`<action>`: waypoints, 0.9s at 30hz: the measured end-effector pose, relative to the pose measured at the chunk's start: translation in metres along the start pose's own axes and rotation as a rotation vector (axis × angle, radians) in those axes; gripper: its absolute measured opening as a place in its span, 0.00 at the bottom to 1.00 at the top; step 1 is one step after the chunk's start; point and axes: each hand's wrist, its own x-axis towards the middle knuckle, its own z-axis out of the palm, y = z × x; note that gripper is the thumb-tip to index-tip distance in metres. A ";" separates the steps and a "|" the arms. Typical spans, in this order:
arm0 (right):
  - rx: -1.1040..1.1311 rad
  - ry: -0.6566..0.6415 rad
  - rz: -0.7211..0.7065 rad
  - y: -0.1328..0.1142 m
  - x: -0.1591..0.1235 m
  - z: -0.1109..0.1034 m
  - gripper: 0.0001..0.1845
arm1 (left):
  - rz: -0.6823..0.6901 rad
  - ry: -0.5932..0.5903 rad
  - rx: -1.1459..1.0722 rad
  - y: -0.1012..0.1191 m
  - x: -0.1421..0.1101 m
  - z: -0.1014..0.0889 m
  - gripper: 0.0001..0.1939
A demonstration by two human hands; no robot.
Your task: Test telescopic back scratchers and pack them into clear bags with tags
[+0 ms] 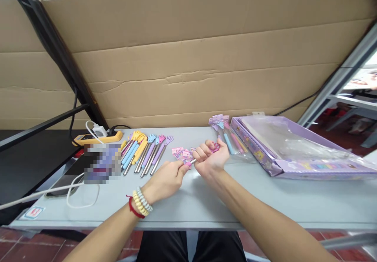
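Observation:
A pink back scratcher [193,161] with a metal rod is gripped between my two hands, over the middle of the table. My left hand [167,179] is closed around its pink handle. At the other end, my right hand [211,157] is wrapped in a fist around the upper part, where a bit of the pink head shows. Small pink printed cards [182,153] lie just behind my hands. To the left, several loose back scratchers [147,154] in yellow, blue, purple and pink lie in a row. More bagged back scratchers [228,138] lie beyond my right hand.
A purple display box [278,168] holding clear plastic stands at the right. At the left are a yellow power strip [98,137], a dark phone-like device [66,179] and a white cable [84,206]. A cardboard wall [191,66] closes off the back.

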 end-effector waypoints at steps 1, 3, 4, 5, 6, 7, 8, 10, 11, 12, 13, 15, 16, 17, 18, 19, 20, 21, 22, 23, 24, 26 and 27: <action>-0.004 0.012 -0.023 0.003 0.002 0.002 0.21 | 0.006 -0.008 0.000 -0.003 0.002 -0.001 0.20; -0.015 0.028 -0.066 0.008 0.004 0.005 0.21 | 0.021 -0.019 0.000 -0.008 0.006 -0.001 0.20; -0.024 0.031 -0.085 0.010 0.004 0.007 0.22 | 0.030 -0.015 0.002 -0.010 0.008 -0.002 0.20; -0.035 0.031 -0.103 0.012 0.005 0.009 0.22 | 0.039 -0.006 0.007 -0.012 0.009 -0.002 0.20; -0.046 0.025 -0.119 0.013 0.005 0.012 0.23 | 0.049 0.005 0.013 -0.014 0.011 -0.003 0.19; -0.058 0.015 -0.133 0.013 0.004 0.014 0.24 | 0.057 0.017 0.018 -0.015 0.012 -0.004 0.19; -0.068 0.008 -0.145 0.014 0.004 0.016 0.24 | 0.064 0.025 0.022 -0.015 0.013 -0.005 0.19; -0.085 0.000 -0.162 0.013 0.002 0.017 0.24 | 0.092 0.021 0.031 -0.015 0.015 -0.007 0.19; -0.093 -0.003 -0.168 0.012 0.001 0.017 0.24 | 0.114 0.011 0.036 -0.015 0.016 -0.008 0.19; -0.099 -0.006 -0.172 0.011 0.000 0.016 0.23 | 0.135 -0.002 0.039 -0.015 0.016 -0.009 0.19; -0.106 -0.013 -0.171 0.010 0.000 0.014 0.23 | 0.154 -0.014 0.040 -0.015 0.017 -0.009 0.19; -0.136 -0.054 -0.153 0.006 0.001 0.010 0.22 | 0.177 -0.030 0.028 -0.017 0.019 -0.009 0.19; -0.172 -0.085 -0.138 0.003 0.003 0.008 0.22 | 0.181 -0.028 0.014 -0.018 0.021 -0.009 0.19; -0.225 -0.115 -0.122 0.000 0.006 0.005 0.23 | 0.183 -0.020 0.001 -0.020 0.023 -0.008 0.20; -0.294 -0.138 -0.110 -0.004 0.011 0.003 0.23 | 0.181 -0.007 -0.009 -0.022 0.026 -0.007 0.20; -0.374 -0.149 -0.104 -0.007 0.016 0.001 0.23 | 0.175 0.007 -0.012 -0.024 0.029 -0.006 0.21; -0.460 -0.141 -0.107 -0.011 0.022 -0.001 0.22 | 0.167 0.022 -0.011 -0.027 0.032 -0.005 0.21; -0.546 -0.125 -0.115 -0.014 0.029 -0.003 0.22 | 0.156 0.038 -0.004 -0.029 0.035 -0.004 0.22; -0.633 -0.109 -0.125 -0.017 0.036 -0.006 0.22 | 0.145 0.050 0.005 -0.032 0.037 -0.003 0.22; -0.715 -0.107 -0.135 -0.020 0.042 -0.008 0.22 | 0.135 0.063 0.014 -0.034 0.040 -0.003 0.22; -0.787 -0.121 -0.144 -0.021 0.048 -0.010 0.22 | 0.128 0.078 0.023 -0.036 0.043 -0.002 0.22; -0.894 -0.169 -0.169 -0.023 0.058 -0.014 0.24 | 0.120 0.119 0.034 -0.039 0.047 -0.003 0.19; -0.930 -0.193 -0.191 -0.024 0.061 -0.016 0.26 | 0.118 0.143 0.043 -0.041 0.050 -0.003 0.18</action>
